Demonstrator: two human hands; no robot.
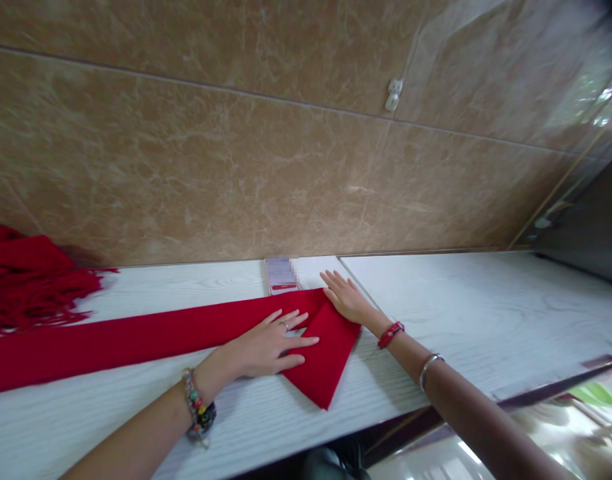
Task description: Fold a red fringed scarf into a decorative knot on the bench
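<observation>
A long red scarf (pixel 136 337) lies flat along the white table (pixel 466 313), running from the left edge to the middle. Its right end is folded over into a pointed triangle (pixel 326 367) that reaches toward the table's front edge. My left hand (pixel 269 347) rests flat on the fold with fingers spread, a ring on one finger and a beaded bracelet at the wrist. My right hand (pixel 347 299) presses flat on the upper right edge of the fold, a red band on its wrist and a silver bangle further up.
A heap of red fringed scarves (pixel 31 280) sits at the far left against the brown marble wall (pixel 266 153). A small blurred card or box (pixel 281 275) lies by the wall just behind the scarf. A glossy floor shows below the table's front edge at lower right.
</observation>
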